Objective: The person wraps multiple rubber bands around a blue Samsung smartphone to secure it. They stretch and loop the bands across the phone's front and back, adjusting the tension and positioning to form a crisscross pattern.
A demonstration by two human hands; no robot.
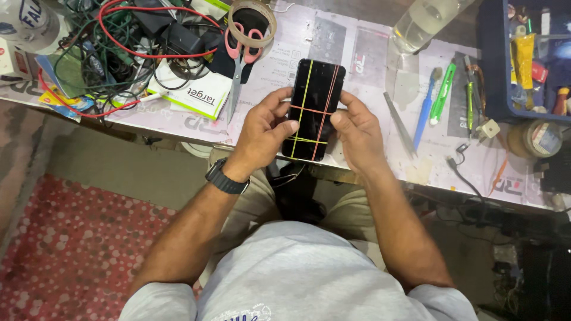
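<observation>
Gripped by both hands, left hand (262,128) and right hand (355,132), a phone (313,110) bound with rubber bands (309,109) is held at frame centre above the surface (380,65); bands could snap off if overstretched.

- Two hands are showing: a left hand (262,131) and a right hand (357,134).
- One black phone (313,110) is lying between them.
- Four rubber bands (303,95) are crossing it: two yellow, two red.
- One wristwatch (226,177) is sitting on the left wrist.
- One pair of pink-handled scissors (239,59) is lying on the bench.
- One tape roll (253,15) is resting by the scissors.
- One clear bottle (425,21) is lying at the top.
- One blue toothbrush (426,110) is lying to the right.
- One pair of tweezers (398,122) is lying beside the toothbrush.
</observation>
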